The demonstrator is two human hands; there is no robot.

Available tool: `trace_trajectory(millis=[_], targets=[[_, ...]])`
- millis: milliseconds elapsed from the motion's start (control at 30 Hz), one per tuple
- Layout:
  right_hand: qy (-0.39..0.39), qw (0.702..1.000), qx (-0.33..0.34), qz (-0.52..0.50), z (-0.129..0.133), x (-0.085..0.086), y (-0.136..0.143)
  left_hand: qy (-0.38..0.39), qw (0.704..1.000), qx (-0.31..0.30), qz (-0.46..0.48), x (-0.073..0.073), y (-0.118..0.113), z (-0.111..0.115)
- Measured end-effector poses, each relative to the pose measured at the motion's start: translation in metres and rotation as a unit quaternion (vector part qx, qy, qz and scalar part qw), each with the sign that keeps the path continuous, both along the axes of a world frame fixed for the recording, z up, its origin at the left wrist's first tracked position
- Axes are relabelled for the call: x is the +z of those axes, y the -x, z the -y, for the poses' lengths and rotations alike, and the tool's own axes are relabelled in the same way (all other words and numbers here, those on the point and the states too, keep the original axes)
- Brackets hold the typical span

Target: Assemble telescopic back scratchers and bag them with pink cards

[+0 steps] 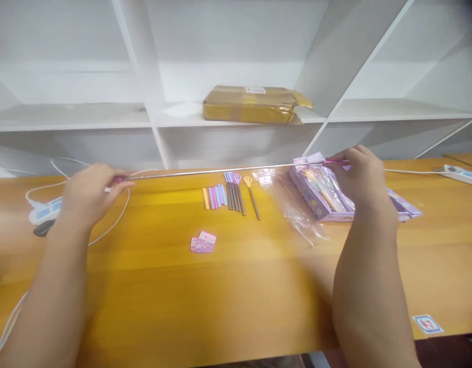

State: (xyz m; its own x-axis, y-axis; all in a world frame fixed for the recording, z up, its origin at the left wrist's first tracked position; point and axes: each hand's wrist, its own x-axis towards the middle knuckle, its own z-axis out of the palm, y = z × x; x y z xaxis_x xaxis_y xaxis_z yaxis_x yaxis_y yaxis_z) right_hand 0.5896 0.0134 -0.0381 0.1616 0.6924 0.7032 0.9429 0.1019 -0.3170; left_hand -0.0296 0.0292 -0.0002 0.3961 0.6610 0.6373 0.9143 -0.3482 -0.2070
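A long, thin silver telescopic back scratcher stretches level above the table between my hands, drawn out, with pink at both ends. My left hand pinches its left end, and my right hand closes round the right end; fingers cover part of each. Below the rod lie several short coloured handles in a row: orange, pink, purple and blue. Beside them sit several collapsed back scratchers with blue, purple and pink claw heads. One with an orange claw lies slightly apart. Small pink cards overlap nearer me.
A purple box holding wrapped pieces stands under my right hand, with clear plastic wrap to its left. Power strips and white cables lie at both sides. A taped carton rests on the white shelf behind.
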Motion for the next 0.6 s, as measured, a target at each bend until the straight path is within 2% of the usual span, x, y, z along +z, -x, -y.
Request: trace_trajectory(millis=[167,400,500,600], targets=[[0.017,1.000,-0.020,-0.007,0.006,-0.001,-0.020,0.074,0.997,-0.019,0.003,-0.001,0.001,0.003],[0.028,0.999,-0.012,0.041,-0.003,-0.006,-0.027,0.016,0.998,0.024,-0.064,0.007,0.004,0.002],[0.035,0.999,0.010,0.029,-0.004,-0.005,-0.023,0.017,0.999,0.003,-0.052,0.005,0.013,-0.002],[0.019,1.000,0.015,0.007,-0.002,-0.001,-0.020,0.009,0.999,-0.038,0.005,0.001,0.021,-0.006]])
